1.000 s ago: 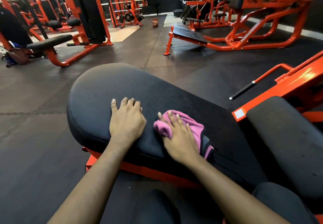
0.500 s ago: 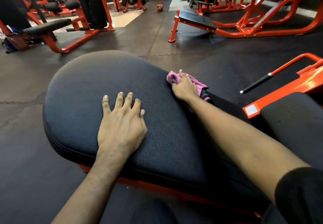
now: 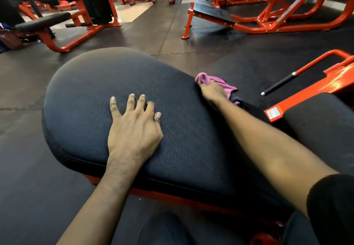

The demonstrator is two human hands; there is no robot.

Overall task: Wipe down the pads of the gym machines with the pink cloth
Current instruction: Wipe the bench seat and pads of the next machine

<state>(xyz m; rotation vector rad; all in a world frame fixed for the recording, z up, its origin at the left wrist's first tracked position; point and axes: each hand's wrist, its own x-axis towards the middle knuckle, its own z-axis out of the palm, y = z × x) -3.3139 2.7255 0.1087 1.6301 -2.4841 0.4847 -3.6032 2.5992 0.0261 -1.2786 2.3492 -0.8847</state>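
Note:
A large black rounded pad point(image 3: 92, 95) on an orange frame fills the middle of the view. My left hand point(image 3: 134, 128) rests flat on the pad's middle with its fingers spread. My right arm reaches across the pad to its far right edge. There my right hand point(image 3: 211, 91) holds the bunched pink cloth point(image 3: 203, 77), with its fingers curled over the cloth at the pad's rim. Part of the cloth point(image 3: 229, 89) sticks out behind the hand.
A second black pad point(image 3: 321, 122) sits at the right beside an orange frame with a black-gripped handle point(image 3: 277, 85). Orange machines, a bench point(image 3: 44, 22) at the left and a sloped footplate point(image 3: 212, 11) stand on the dark rubber floor beyond.
My right hand slid the pink cloth from the near middle of the pad out to its far right edge. My left hand stayed pressed on the pad, its fingers now more spread.

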